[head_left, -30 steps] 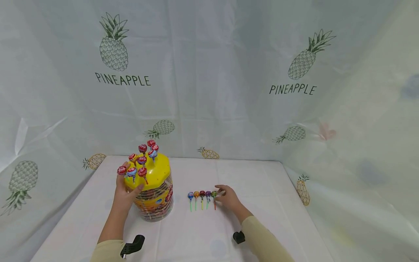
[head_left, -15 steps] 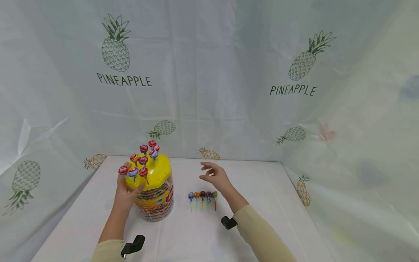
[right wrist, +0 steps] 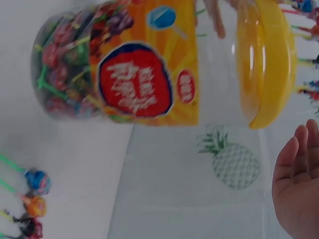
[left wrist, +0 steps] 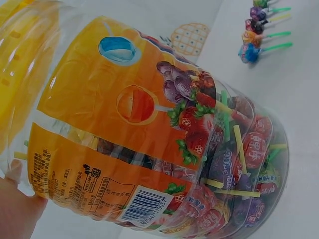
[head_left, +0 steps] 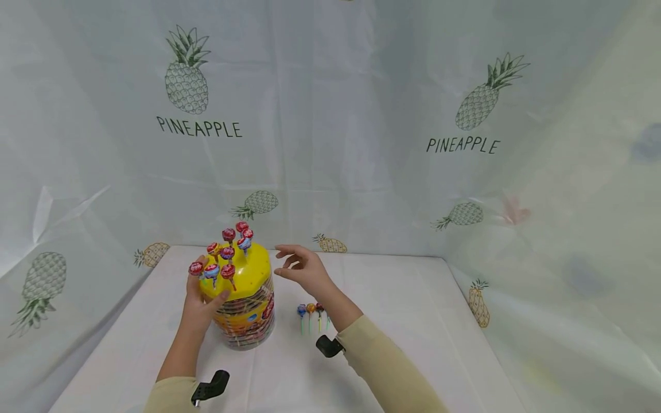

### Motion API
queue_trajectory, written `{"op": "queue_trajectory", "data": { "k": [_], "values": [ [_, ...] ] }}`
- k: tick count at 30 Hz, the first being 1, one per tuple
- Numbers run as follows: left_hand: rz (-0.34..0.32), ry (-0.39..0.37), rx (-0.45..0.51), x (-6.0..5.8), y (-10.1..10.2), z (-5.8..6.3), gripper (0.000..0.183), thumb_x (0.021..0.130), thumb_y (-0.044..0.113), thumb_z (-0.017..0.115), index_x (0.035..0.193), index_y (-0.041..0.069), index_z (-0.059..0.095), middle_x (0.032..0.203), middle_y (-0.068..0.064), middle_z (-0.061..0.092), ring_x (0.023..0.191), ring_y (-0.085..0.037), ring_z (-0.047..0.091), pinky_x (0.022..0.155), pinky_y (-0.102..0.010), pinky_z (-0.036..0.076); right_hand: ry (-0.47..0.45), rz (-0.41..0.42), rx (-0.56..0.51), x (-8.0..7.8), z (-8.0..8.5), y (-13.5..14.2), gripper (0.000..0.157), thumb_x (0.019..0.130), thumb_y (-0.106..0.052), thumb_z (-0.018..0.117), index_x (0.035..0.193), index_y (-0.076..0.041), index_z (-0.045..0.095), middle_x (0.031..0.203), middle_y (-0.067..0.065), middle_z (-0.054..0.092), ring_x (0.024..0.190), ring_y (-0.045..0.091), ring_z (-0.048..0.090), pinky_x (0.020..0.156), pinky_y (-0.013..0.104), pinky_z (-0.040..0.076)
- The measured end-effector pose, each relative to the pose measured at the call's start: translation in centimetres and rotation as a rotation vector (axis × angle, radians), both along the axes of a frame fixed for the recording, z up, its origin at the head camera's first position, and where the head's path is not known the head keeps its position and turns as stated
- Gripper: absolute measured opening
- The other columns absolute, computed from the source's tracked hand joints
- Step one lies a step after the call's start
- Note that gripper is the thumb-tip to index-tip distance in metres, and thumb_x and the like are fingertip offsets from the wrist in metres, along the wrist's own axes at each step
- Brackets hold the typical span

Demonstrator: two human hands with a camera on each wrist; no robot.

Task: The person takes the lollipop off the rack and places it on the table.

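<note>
Pale pineapple-print cloth [head_left: 351, 143] hangs behind. Left hand [head_left: 198, 312] grips yellow-lidded clear plastic jar [head_left: 244, 326]; round wrapped lollipops [head_left: 228, 271] already stand atop, loose lollipops [head_left: 311, 308] lie lower centre. Right hand [head_left: 308, 273] empty.

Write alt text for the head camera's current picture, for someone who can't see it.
A person's left hand grips a yellow-lidded lollipop jar, wrapped lollipops sticking up from its lid. The empty right hand hovers beside it; loose lollipops lie on a white table.

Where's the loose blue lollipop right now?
In the head view, the blue lollipop lies on the table, between the jar on its left and the orange lollipop on its right.
</note>
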State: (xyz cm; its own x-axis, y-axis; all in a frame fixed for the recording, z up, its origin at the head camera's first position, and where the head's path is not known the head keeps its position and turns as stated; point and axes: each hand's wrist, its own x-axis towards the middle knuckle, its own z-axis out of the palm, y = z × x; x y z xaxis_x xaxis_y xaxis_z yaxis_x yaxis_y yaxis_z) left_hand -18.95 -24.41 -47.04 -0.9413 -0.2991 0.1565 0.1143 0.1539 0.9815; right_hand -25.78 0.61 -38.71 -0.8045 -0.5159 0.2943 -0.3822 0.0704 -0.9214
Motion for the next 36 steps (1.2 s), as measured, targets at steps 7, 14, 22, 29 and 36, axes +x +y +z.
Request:
{"op": "queue_trajectory", "data": {
  "k": [7, 14, 22, 29, 36],
  "values": [
    [0.006, -0.021, -0.003, 0.2, 0.0, 0.1, 0.094, 0.091, 0.025, 0.069, 0.156, 0.036, 0.002, 0.16, -0.013, 0.01, 0.147, -0.035, 0.007, 0.114, -0.061, 0.012, 0.024, 0.053, -0.058, -0.4, -0.3, -2.8, 0.047, 0.088, 0.0, 0.07, 0.133, -0.007, 0.059, 0.122, 0.015, 0.061, 0.103, 0.035, 0.057, 0.09, 0.039, 0.051],
    [0.003, -0.008, -0.022, 0.2, 0.1, 0.1, 0.092, 0.092, 0.023, 0.069, 0.156, 0.036, 0.004, 0.159, -0.015, 0.011, 0.146, -0.038, 0.01, 0.113, -0.062, 0.014, 0.078, 0.122, -0.097, -0.7, -0.9, -4.3, 0.048, 0.087, -0.003, 0.072, 0.133, -0.013, 0.059, 0.126, 0.0, 0.059, 0.106, 0.018, 0.059, 0.093, 0.034, 0.051],
    [-0.005, 0.002, -0.031, 0.1, 0.1, 0.1, 0.091, 0.093, 0.023, 0.067, 0.156, 0.036, 0.003, 0.158, -0.016, 0.012, 0.144, -0.039, 0.014, 0.112, -0.061, 0.018, 0.084, 0.115, 0.002, -0.2, -0.4, -5.0, 0.051, 0.088, -0.011, 0.074, 0.135, -0.023, 0.059, 0.125, -0.012, 0.056, 0.101, 0.008, 0.057, 0.088, 0.025, 0.051],
    [0.0, 0.004, -0.038, 0.1, 0.1, 0.1, 0.09, 0.093, 0.024, 0.068, 0.156, 0.038, 0.004, 0.158, -0.014, 0.013, 0.144, -0.038, 0.014, 0.112, -0.061, 0.019, 0.091, 0.088, 0.006, 0.1, 0.1, -5.1, 0.052, 0.087, -0.012, 0.075, 0.135, -0.024, 0.059, 0.124, -0.015, 0.056, 0.099, 0.007, 0.057, 0.088, 0.027, 0.051],
    [0.002, 0.006, -0.023, 0.1, 0.1, 0.1, 0.093, 0.092, 0.023, 0.068, 0.156, 0.036, 0.003, 0.159, -0.013, 0.013, 0.145, -0.036, 0.012, 0.113, -0.06, 0.016, 0.112, 0.092, -0.11, 0.4, 0.5, -4.2, 0.052, 0.087, -0.004, 0.073, 0.136, -0.015, 0.057, 0.13, -0.001, 0.056, 0.101, 0.019, 0.059, 0.088, 0.031, 0.052]
  ]
}}
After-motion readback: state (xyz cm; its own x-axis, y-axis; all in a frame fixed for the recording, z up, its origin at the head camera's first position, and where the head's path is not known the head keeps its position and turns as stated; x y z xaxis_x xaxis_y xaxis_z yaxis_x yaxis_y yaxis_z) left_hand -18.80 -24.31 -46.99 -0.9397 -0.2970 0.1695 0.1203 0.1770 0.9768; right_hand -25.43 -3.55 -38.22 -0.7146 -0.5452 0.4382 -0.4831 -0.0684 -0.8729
